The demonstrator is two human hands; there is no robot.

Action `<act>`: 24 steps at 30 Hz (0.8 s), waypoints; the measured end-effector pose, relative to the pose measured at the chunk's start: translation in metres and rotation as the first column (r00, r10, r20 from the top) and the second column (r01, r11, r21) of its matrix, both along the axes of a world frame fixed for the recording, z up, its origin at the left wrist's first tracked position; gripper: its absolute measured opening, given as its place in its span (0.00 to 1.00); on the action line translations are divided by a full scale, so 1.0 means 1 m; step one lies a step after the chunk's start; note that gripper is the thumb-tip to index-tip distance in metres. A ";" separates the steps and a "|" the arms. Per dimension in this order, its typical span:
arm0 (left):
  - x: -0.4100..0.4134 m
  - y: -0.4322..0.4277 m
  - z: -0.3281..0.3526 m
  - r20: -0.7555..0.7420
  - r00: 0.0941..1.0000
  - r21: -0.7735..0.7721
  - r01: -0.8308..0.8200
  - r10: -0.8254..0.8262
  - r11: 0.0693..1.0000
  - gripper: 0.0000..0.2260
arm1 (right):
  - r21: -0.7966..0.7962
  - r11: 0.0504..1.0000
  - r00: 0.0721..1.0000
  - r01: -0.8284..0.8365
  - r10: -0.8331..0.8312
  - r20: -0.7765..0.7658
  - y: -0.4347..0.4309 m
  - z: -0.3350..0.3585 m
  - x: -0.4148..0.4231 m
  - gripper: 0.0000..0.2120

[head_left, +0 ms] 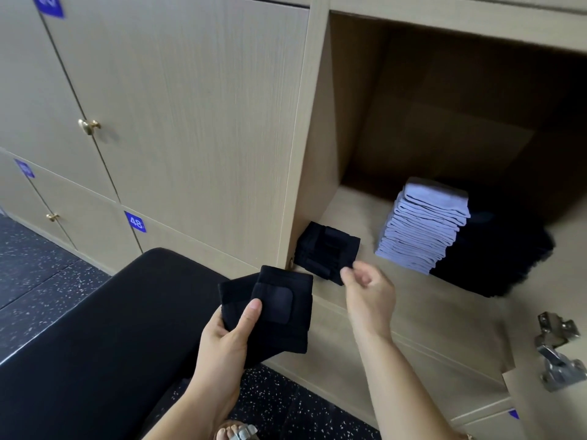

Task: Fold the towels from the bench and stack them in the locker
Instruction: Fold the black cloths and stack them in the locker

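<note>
**Folded black towel held just short of the locker stack**

A folded black towel (pixel 281 312) is gripped in the left hand (pixel 227 333), thumb pressed on its upper face and fingers curled beneath. It is held in the air over the gap between the bench (pixel 95 328) end and the locker floor (pixel 413 312), near the front edge. Its long axis is judged to run roughly away from the person, slightly tilted.

The right hand (pixel 370 292) is seen empty, fingers loosely curled, just beside the near corner of the small black towel stack (pixel 327 247). Whether the fingertips touch it cannot be told.

That stack sits at the front left corner of the locker floor, against the side wall. A taller pale lavender towel stack (pixel 425 223) stands to its right, apart from it, with a dark pile (pixel 495 262) beyond.

Key relation: the black stack lies forward and slightly right of the held towel, close by. The right hand is nearer the stack. A short forward carry is judged to be needed, with edges matched to the stack.
</note>
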State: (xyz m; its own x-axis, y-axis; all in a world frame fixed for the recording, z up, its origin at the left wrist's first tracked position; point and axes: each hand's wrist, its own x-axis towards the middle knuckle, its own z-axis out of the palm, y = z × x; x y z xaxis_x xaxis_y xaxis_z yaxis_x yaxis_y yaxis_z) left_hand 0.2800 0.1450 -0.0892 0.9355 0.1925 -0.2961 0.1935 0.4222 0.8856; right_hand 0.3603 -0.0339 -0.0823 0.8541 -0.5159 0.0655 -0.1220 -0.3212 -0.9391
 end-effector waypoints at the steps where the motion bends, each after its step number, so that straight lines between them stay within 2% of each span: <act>1: -0.003 -0.001 0.004 0.008 1.000 0.006 -0.006 0.006 1.000 0.14 | 0.067 0.994 0.996 -0.090 0.090 0.003 0.007 0.000 -0.017 0.03; 2: -0.006 -0.003 0.007 0.016 1.000 0.009 -0.011 0.011 1.000 0.13 | 0.136 0.973 0.982 -0.186 0.188 0.002 0.015 0.002 -0.035 0.01; 5: -0.019 -0.010 0.020 0.030 0.999 0.016 -0.013 0.013 1.000 0.11 | 0.242 0.894 0.922 -0.376 0.386 0.005 0.032 0.005 -0.077 0.12; 13: -0.062 -0.015 0.044 -0.031 0.999 0.005 0.011 -0.010 1.000 0.13 | 0.242 0.908 0.939 -0.343 0.337 0.065 0.025 0.028 -0.114 0.14; 16: -0.072 -0.010 0.054 -0.064 0.998 -0.009 0.007 -0.008 1.000 0.15 | 0.240 0.868 0.900 -0.434 0.430 0.075 0.010 0.045 -0.120 0.16; 18: -0.075 -0.006 0.060 -0.071 0.997 0.008 0.035 -0.034 0.999 0.16 | 0.249 0.805 0.836 -0.539 0.547 0.042 -0.002 0.054 -0.122 0.18; 19: -0.076 -0.005 0.063 -0.073 0.995 0.014 0.062 -0.061 0.998 0.17 | 0.256 0.767 0.796 -0.589 0.605 0.016 -0.007 0.058 -0.122 0.16; 21: -0.077 -0.003 0.069 -0.070 0.989 0.026 0.130 -0.128 0.991 0.17 | 0.271 0.705 0.728 -0.655 0.685 -0.025 -0.014 0.067 -0.123 0.07; 24: -0.078 -0.009 0.074 -0.050 0.985 0.048 0.167 -0.164 0.985 0.17 | 0.270 0.680 0.695 -0.682 0.717 -0.053 -0.019 0.076 -0.123 0.04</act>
